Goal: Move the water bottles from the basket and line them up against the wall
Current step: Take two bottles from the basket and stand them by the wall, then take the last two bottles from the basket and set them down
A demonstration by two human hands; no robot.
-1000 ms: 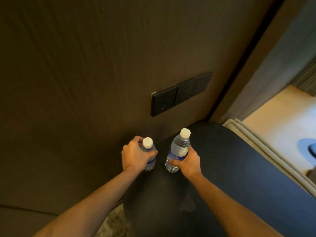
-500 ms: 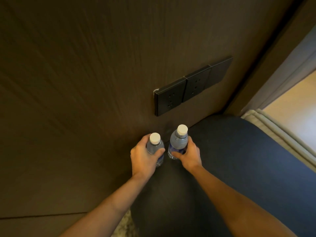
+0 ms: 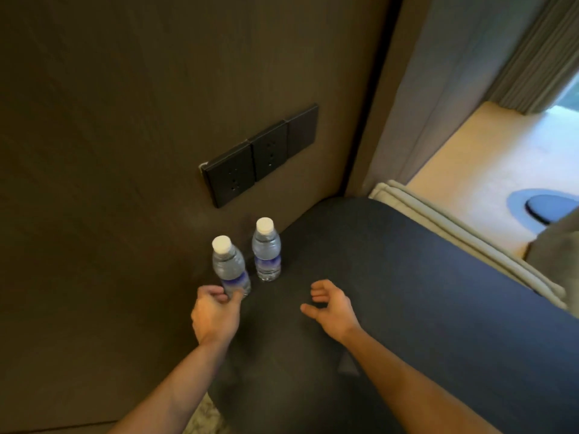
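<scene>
Two clear water bottles with white caps and blue labels stand upright on a dark rounded tabletop (image 3: pixel 407 292), close to the dark wood wall (image 3: pixel 125 151). The left bottle (image 3: pixel 228 267) stands slightly nearer me than the right bottle (image 3: pixel 266 250). My left hand (image 3: pixel 216 314) is low at the left bottle's base, with thumb and fingertips still pinching it loosely. My right hand (image 3: pixel 332 308) hovers open over the tabletop, below and to the right of the right bottle, touching nothing. No basket is in view.
A row of black wall sockets (image 3: pixel 260 155) sits on the wall just above the bottles. Folded pale fabric (image 3: pixel 454 236) runs along the table's right edge. Beyond are a beige floor, a grey curtain (image 3: pixel 539 57) and a dark round object (image 3: pixel 551 208).
Both bottles were set down against the wall. My right hand let go of its bottle and pulled back open. My left hand slid down from the bottle's middle to its base.
</scene>
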